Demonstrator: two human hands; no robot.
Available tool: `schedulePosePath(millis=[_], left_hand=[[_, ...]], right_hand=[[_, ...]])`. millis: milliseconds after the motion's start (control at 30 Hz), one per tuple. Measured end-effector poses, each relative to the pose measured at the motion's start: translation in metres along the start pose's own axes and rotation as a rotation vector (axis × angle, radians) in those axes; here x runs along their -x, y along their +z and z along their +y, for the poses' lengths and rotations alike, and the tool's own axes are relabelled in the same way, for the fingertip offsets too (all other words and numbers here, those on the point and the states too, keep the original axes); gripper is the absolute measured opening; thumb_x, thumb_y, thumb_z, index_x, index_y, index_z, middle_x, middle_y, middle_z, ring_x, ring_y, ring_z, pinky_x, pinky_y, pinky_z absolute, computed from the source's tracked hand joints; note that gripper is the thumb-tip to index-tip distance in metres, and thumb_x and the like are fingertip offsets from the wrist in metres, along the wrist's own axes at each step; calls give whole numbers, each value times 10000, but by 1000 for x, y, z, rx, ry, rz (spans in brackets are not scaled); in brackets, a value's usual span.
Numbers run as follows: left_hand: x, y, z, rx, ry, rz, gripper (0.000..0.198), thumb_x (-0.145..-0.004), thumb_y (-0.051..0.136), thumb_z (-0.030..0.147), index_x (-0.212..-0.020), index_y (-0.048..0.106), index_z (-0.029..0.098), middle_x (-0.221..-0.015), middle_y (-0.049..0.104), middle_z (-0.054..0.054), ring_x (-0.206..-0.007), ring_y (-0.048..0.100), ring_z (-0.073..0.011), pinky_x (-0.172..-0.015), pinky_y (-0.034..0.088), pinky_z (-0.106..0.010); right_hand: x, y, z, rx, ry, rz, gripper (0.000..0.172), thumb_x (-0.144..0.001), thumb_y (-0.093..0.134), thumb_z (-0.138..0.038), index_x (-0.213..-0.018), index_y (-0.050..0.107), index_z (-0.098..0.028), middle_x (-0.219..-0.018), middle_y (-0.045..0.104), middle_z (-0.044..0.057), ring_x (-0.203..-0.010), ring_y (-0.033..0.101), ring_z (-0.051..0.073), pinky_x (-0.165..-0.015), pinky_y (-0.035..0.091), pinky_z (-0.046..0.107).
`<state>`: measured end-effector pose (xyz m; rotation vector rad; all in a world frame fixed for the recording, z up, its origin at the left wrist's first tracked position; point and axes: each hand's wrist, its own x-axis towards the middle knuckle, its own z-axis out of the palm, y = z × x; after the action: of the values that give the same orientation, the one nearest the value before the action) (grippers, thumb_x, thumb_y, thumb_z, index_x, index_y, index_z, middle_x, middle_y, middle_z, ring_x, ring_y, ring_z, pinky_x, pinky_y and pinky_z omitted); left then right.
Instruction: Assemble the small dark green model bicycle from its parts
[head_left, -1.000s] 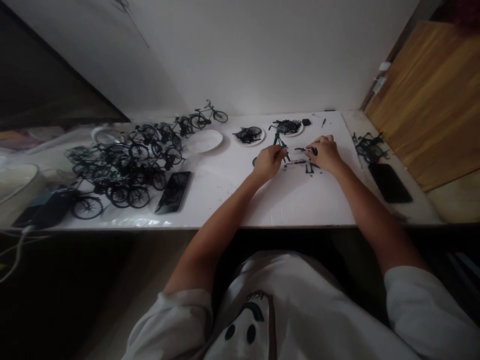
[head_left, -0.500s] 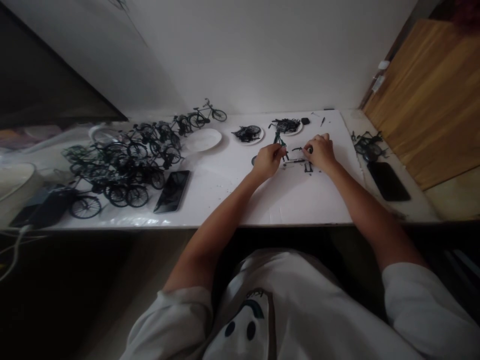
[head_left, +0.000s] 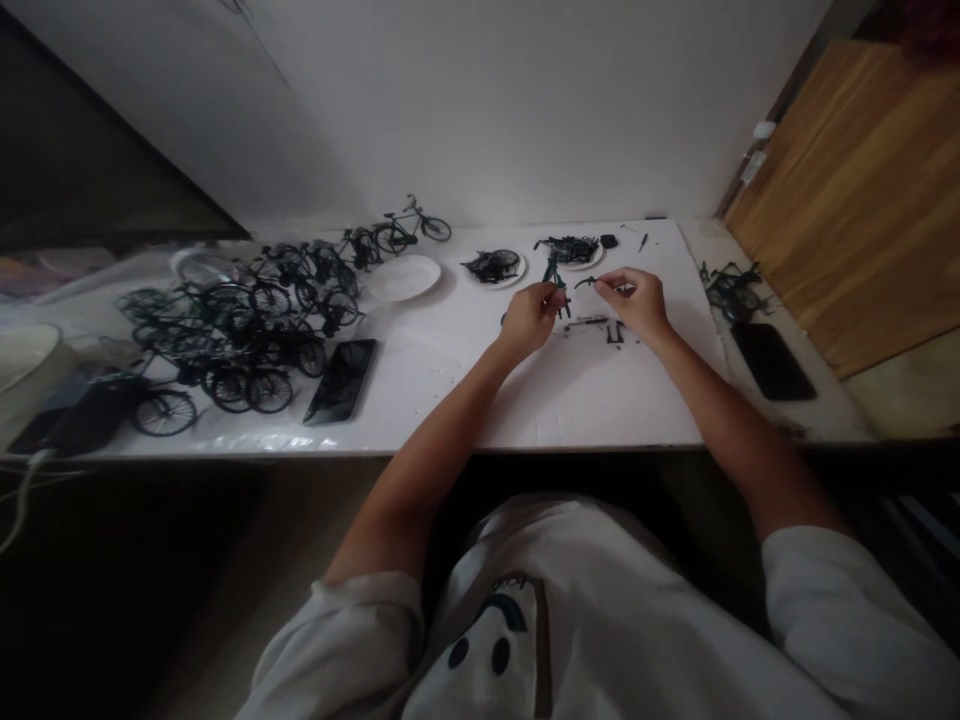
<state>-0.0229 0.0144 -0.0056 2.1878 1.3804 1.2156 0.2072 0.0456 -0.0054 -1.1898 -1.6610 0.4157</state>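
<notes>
My left hand [head_left: 529, 316] is closed on a small dark green model bicycle frame [head_left: 556, 281], held upright just above the white tabletop [head_left: 570, 390]. Just to its right, my right hand [head_left: 639, 302] pinches a thin dark curved part [head_left: 592, 283], lifted off the table and pointed toward the frame. A few loose dark parts [head_left: 604, 327] lie on the table between and under my hands.
Many finished model bicycles [head_left: 240, 325] crowd the left of the table, with a black phone [head_left: 341, 380] beside them. White plates, one bare [head_left: 403, 277] and two with dark parts [head_left: 495, 266] [head_left: 574, 250], stand behind. Another phone [head_left: 772, 360] and bicycle [head_left: 731, 285] lie right.
My right hand has risen from the table with the thin curved part and moved it toward the frame. My left hand has barely shifted.
</notes>
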Motion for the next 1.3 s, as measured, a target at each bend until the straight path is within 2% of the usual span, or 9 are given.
schedulePosePath(millis=[233, 400, 633, 833, 967, 1133, 1300], left_hand=[[0, -2, 1, 8, -74, 15, 343, -1096, 554, 356, -812, 664, 199, -854, 748, -102, -693, 664, -192, -651, 442, -310], [2, -5, 4, 50, -200, -23, 343, -1101, 553, 366, -838, 689, 194, -803, 774, -67, -489, 587, -135, -576, 401, -292], [2, -6, 5, 40, -231, -56, 293, -1093, 564, 317, -863, 700, 195, -733, 758, -54, -484, 598, -143, -591, 444, -289], [2, -3, -1, 120, -210, -54, 303, -1108, 544, 366, -906, 686, 190, -762, 767, -56, -481, 638, -133, -540, 444, -272], [2, -4, 2, 107, -175, -40, 328, -1123, 525, 392, -904, 672, 198, -711, 729, -39, -494, 631, -138, -557, 444, -276], [2, -5, 4, 52, -120, 35, 331, -1124, 526, 381, -871, 658, 213, -707, 702, -63, -633, 670, -188, -605, 434, -303], [1, -5, 0, 10, -75, 34, 397, -1128, 509, 423, -812, 638, 220, -714, 679, -65, -684, 651, -205, -632, 410, -324]], right_hand=[[3, 0, -3, 31, -56, -17, 163, -893, 783, -377, -951, 829, -231, -925, 836, 84, -904, 762, 261, -840, 602, 431], [4, 2, -1, 24, -63, -40, 199, -907, 779, -424, -956, 827, -238, -921, 836, 79, -859, 750, 249, -816, 607, 422], [6, 1, -7, 19, -99, -31, 181, -889, 793, -397, -965, 843, -241, -943, 847, 79, -908, 759, 258, -813, 609, 424], [9, 1, -14, -1, -101, -41, 213, -902, 844, -439, -1001, 849, -251, -991, 843, 92, -981, 750, 277, -859, 625, 453], [10, 3, -15, -7, -116, -65, 231, -894, 872, -465, -1002, 861, -260, -1007, 837, 87, -974, 746, 277, -869, 636, 466], [10, 2, -16, -15, -142, -74, 244, -913, 870, -497, -1003, 871, -270, -1036, 839, 94, -994, 746, 289, -874, 647, 481], [12, 0, -22, -88, -171, -84, 238, -949, 828, -499, -998, 880, -271, -1027, 849, 87, -1019, 749, 292, -879, 647, 476]])
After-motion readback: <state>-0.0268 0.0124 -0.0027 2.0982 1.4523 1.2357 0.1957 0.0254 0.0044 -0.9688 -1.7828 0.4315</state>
